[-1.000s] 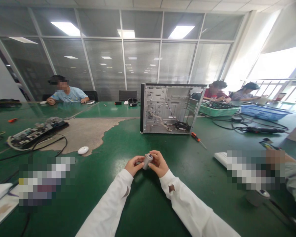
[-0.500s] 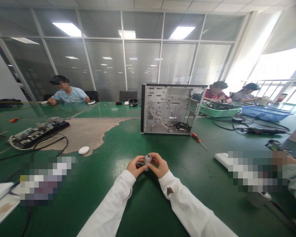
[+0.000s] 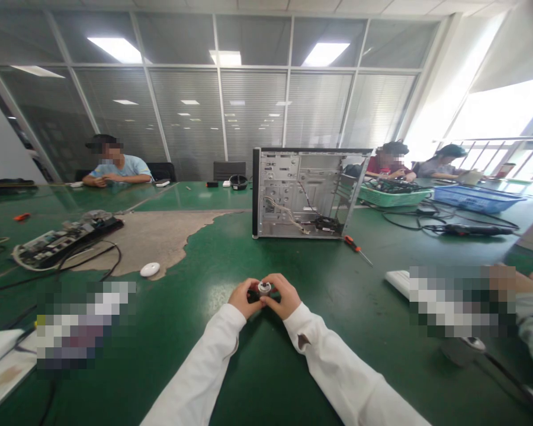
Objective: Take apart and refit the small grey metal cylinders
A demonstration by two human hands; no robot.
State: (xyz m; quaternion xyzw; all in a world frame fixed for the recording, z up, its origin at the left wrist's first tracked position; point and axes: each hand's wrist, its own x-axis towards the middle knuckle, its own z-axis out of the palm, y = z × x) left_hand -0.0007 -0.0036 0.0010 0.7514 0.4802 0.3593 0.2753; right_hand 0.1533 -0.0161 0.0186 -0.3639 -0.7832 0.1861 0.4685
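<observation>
Both hands hold a small grey cylinder (image 3: 264, 289) above the green table (image 3: 231, 367). Its end, a pale ring around a dark centre, faces up towards me; its exact kind is too small to tell. My left hand (image 3: 244, 298) is closed on its left side, thumb and fingers curved round it. From the right, my right hand (image 3: 285, 296) grips it with thumb below and fingers above. The fingers hide part of its sides. Beyond the hands stands an opened computer case (image 3: 302, 195), with an orange-handled screwdriver (image 3: 357, 249) by its right corner.
A white oval lid-like piece (image 3: 150, 270) and a stripped device with circuit boards (image 3: 66, 236) lie to the left, with black cables. Green (image 3: 395, 198) and blue baskets (image 3: 475, 200) stand at back right. Another person's hand (image 3: 501, 278) is at the right. People sit across the table.
The cylinder has tilted so its end now faces up towards me, both hands still around it. The view has shifted slightly. A person across the table has brought their hands together.
</observation>
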